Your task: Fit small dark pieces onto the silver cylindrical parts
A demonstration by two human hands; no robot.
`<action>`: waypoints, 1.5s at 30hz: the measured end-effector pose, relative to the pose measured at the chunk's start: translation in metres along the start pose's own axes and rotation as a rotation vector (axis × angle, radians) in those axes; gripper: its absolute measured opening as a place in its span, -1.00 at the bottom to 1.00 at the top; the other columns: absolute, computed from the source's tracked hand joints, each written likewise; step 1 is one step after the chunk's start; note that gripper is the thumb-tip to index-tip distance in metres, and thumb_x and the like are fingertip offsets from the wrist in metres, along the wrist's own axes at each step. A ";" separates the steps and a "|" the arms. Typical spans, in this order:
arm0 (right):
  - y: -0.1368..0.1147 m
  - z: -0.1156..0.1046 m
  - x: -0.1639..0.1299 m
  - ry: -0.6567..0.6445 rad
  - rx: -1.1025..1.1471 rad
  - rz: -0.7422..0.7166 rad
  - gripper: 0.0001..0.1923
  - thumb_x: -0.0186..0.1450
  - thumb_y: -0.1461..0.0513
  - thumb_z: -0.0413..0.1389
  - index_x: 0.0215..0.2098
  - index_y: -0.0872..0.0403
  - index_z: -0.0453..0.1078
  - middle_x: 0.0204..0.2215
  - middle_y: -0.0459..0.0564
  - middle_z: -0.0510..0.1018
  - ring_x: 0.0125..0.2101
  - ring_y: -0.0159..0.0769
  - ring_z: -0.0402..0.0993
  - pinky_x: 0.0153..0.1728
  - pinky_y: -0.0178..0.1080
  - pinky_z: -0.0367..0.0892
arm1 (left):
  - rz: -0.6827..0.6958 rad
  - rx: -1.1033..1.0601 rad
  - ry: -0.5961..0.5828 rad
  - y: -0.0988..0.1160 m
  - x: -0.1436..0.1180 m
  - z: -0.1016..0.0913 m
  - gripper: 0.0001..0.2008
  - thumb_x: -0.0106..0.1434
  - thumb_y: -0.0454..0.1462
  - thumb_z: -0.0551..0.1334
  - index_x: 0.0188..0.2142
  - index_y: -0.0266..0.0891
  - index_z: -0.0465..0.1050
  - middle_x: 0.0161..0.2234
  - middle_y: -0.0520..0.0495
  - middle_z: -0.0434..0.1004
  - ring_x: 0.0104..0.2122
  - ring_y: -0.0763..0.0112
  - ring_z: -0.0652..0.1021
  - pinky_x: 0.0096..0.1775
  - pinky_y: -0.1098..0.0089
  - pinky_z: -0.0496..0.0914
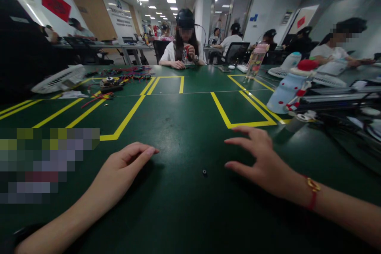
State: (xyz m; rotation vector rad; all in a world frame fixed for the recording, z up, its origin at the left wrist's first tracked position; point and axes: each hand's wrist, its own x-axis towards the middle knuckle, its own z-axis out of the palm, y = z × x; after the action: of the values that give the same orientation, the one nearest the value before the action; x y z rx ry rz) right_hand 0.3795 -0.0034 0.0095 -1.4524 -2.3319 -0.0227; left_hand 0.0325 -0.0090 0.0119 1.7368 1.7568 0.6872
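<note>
1. While both bare hands can be seen at the green table (178, 214), a tiny dark ring (204, 172) can be spotted lying on the tabletop between them; call that ring the clock's centre, 12 being straight ahead.
2. Left hand (119, 170) is found at about 9 o'clock, well apart from the ring; its thumb tip and index tip are brought together, the other fingers curled behind; whether anything is pinched there can't be told, tbh.
3. Right hand (262, 158) is found just shy of 3 o'clock, closer to the ring and not touching it; thumb and fingers are spread apart, pointed toward 9; a red cord bracelet (312, 192) with a gold bit is worn on that wrist.
4. Yellow tape (131, 116) is stuck down in outlines toward 11 and 1.
5. A messy pile of wires (135, 72) is strewn toward 11; a white fan (64, 79) is laid near 10.
6. A pale blue bottle (278, 93) with a red top is stood between 1 and 2; a pink-lidded bottle (256, 63) is placed farther off, around 1.
7. At 12, across the table, a co-worker's hand (177, 64) is rested on the far edge; the other is raised, by something red.
</note>
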 end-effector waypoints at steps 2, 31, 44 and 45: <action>-0.035 0.010 0.007 -0.126 0.147 -0.064 -0.53 0.19 -0.14 0.11 0.03 -0.23 0.43 0.24 -0.06 0.18 0.19 -0.03 0.10 0.08 0.08 0.14 | 0.010 0.000 -0.011 -0.001 -0.001 0.000 -0.57 0.25 0.13 0.11 -0.20 -0.09 0.52 -0.39 0.04 0.51 -0.41 0.31 0.46 -0.37 0.39 0.28; 0.195 -0.062 -0.023 0.327 -0.324 0.706 -0.53 0.14 -0.11 0.01 -0.20 0.00 0.51 -0.19 0.01 0.56 -0.28 -0.21 0.41 -0.32 -0.21 0.20 | -0.008 -0.017 -0.012 0.001 -0.002 0.001 -0.58 0.24 0.12 0.10 -0.24 -0.11 0.52 -0.35 0.04 0.50 -0.33 0.26 0.47 -0.25 0.36 0.27; 0.180 -0.064 -0.018 0.310 -0.129 0.746 -0.57 0.14 -0.02 0.10 -0.17 0.05 0.52 -0.17 0.10 0.55 -0.18 -0.16 0.41 -0.20 -0.17 0.22 | -0.008 0.003 -0.019 0.005 -0.003 0.001 -0.58 0.26 0.11 0.10 -0.22 -0.11 0.52 -0.32 0.02 0.55 -0.31 0.25 0.50 -0.32 0.39 0.29; 0.176 -0.065 -0.017 0.292 -0.092 0.765 -0.59 0.16 0.01 0.10 -0.15 0.05 0.52 -0.16 0.10 0.55 -0.17 -0.17 0.42 -0.19 -0.18 0.22 | -0.011 0.009 -0.021 0.007 -0.004 0.001 -0.59 0.26 0.10 0.10 -0.22 -0.11 0.52 -0.31 0.02 0.56 -0.30 0.24 0.50 -0.33 0.40 0.29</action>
State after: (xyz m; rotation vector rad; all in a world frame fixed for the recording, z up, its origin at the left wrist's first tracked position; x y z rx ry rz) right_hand 0.5594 0.0491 0.0298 -2.1268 -1.4542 -0.1216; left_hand 0.0378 -0.0129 0.0166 1.7326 1.7563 0.6547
